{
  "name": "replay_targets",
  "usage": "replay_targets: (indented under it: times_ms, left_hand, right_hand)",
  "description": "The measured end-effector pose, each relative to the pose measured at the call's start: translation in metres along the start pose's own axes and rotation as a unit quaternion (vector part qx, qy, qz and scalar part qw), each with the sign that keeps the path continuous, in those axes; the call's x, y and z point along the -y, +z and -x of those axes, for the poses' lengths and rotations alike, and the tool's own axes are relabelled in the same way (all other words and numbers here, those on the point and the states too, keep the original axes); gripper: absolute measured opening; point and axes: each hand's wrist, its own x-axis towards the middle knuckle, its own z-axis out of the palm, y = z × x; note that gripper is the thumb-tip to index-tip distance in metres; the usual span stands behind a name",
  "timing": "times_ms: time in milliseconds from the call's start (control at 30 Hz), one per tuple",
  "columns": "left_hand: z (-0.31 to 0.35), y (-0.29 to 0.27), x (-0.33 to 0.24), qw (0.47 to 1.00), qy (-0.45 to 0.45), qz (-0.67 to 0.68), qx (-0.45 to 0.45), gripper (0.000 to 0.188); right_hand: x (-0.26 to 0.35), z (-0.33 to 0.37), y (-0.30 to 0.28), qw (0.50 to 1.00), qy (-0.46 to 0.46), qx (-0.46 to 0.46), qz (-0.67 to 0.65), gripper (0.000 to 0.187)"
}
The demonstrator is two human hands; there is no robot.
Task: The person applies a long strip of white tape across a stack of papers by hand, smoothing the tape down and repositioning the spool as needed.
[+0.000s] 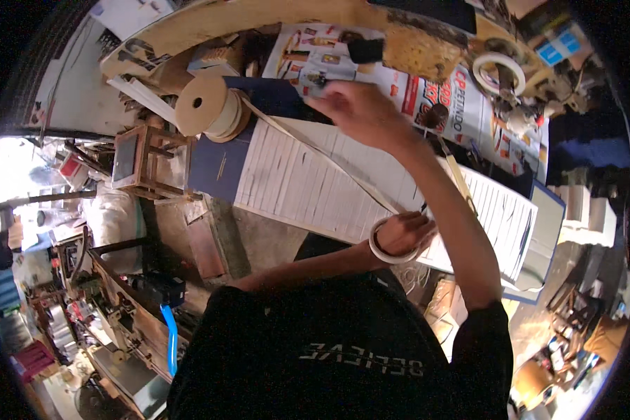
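two hands work over a white slatted panel [308, 182] lying on a dark blue sheet [217, 164] on the table [413, 49]. printed red-and-white paper sheets [427, 91] cover the far table edge, a blue-and-white box [558, 47] sits at the far right. the right hand [360, 108], blurred, has fingers pinched on a pale strip [329, 157] running from a big spool [206, 106]. the left hand [406, 232], a tape ring [388, 245] around its wrist, is clenched on the strip's near end. a dark shirt [329, 350] hides the near edge; open floor lies left.
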Motion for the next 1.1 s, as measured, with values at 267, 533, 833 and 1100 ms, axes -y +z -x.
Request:
replay_targets:
  times_ms: [267,533,833,1100]
  left_hand:
    - [0.001,0.017,-0.006,0.999,-0.001,-0.042,-0.009,0.021]
    - [-0.004,0.021,0.009,0.979,0.076,-0.094,-0.164,0.02]
    - [-0.001,-0.031,-0.003,0.998,0.051,0.043,-0.007,0.022]
    - [0.0,-0.048,0.004,0.996,0.017,0.074,0.056,0.022]
  right_hand:
    - [-0.008,-0.187,0.158,0.971,0.222,0.065,-0.061,0.077]
    - [0.024,-0.206,0.24,0.988,0.147,-0.045,-0.024,0.134]
    - [0.01,-0.209,0.213,0.999,0.029,-0.006,0.035,0.063]
    - [0.065,-0.11,0.288,0.937,-0.172,-0.051,0.3,0.053]
